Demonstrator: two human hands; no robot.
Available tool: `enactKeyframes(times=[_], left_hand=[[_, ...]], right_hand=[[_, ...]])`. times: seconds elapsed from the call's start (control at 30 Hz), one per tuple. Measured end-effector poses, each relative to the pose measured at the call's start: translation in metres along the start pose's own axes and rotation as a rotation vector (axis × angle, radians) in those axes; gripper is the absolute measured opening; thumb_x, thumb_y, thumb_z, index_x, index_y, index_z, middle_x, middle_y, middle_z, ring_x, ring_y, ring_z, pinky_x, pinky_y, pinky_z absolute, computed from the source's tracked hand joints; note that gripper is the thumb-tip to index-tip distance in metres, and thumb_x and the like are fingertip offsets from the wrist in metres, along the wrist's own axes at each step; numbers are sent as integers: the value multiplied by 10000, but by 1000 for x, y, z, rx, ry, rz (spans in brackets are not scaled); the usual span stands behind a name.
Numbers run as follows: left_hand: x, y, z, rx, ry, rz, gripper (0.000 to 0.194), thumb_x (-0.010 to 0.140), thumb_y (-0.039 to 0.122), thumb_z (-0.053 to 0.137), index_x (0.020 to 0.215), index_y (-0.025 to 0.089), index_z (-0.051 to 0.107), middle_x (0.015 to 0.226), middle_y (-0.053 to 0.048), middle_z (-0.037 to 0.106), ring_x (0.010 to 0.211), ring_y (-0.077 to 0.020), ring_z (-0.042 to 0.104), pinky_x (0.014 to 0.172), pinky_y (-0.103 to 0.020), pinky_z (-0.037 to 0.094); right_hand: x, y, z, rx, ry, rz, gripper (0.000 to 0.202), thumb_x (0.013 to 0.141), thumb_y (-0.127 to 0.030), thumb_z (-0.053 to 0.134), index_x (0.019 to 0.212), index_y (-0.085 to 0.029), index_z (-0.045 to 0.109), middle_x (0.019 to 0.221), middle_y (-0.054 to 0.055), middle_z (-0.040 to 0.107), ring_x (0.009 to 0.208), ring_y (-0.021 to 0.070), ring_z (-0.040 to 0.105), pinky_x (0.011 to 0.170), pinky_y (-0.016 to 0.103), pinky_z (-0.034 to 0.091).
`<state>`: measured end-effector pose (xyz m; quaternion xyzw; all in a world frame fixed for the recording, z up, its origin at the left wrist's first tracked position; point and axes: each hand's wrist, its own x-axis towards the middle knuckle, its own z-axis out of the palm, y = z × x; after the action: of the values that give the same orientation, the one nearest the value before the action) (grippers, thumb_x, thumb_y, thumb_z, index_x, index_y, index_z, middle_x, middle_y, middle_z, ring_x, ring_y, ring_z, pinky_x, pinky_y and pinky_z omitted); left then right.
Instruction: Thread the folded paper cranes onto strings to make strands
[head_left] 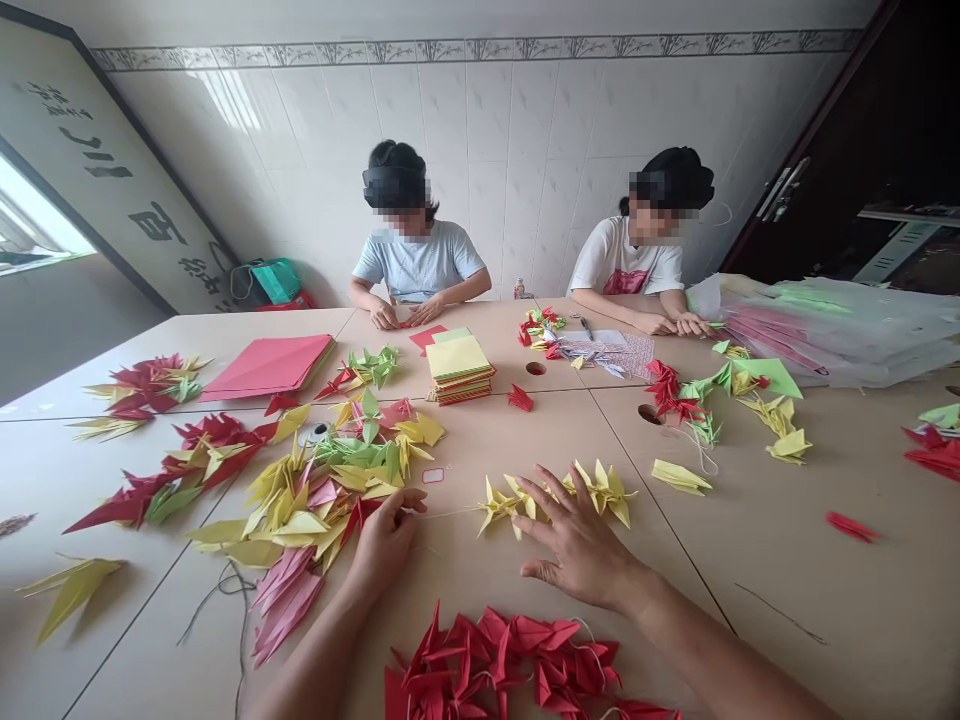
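My left hand [388, 540] pinches the end of a thin white string [451, 514]. The string runs right into a row of yellow paper cranes [611, 492] lying on the table. Over this row my right hand [576, 548] is spread open, palm down, fingers apart and seemingly resting on the cranes. Close by my left hand is a heap of folded yellow, green, pink and red paper cranes [300, 490]. Red paper cranes [495, 665] on string lie between my forearms at the near edge.
Two people [420, 250] sit across the table [750, 520], one with hands on red paper. Stacks of red sheets [266, 367] and small coloured squares [459, 365] stand midway. Cable holes [535, 369] pierce the tabletop. Plastic bags [847, 330] lie far right.
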<state>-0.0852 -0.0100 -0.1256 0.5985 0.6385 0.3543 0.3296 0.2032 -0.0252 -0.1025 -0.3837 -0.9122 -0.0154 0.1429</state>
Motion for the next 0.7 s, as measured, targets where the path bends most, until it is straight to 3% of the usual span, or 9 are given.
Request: enactKeyframes(times=[0.27,0.43,0.57,0.7], left_hand=[[-1,-1,1,-4,5,11,324,655,207,412,921,172,593,801,-13,635,521,-112,449,523,-233,360],[-4,1,0,-71,1,13,321,655,173,422,932,173,584,819,-16,624,527,-102,437,528,-235,368],[-18,15,3,-255,-73,88,355,738,190,438,1088,205,496,945,-34,587,558,-89,460,535,-232,405],[-40,34,5,-388,-223,229,352,821,242,485,1169,233,430,988,-62,566,651,-110,524,598,-256,461]], right_hand=[[27,-17,4,10,-22,-74,497,867,-568,404,1233,-256,530,1437,87,338,1362,297,153,1058,606,74],[42,-27,12,17,-19,-25,384,877,-496,452,1044,-199,630,1373,107,430,1343,299,213,1051,615,117],[47,-47,-1,271,105,111,260,894,-327,480,1082,-209,615,1227,75,560,1187,240,443,1006,439,353],[53,-69,-20,721,-13,193,443,857,-219,520,1294,-219,452,1208,56,565,887,144,607,785,253,492]])
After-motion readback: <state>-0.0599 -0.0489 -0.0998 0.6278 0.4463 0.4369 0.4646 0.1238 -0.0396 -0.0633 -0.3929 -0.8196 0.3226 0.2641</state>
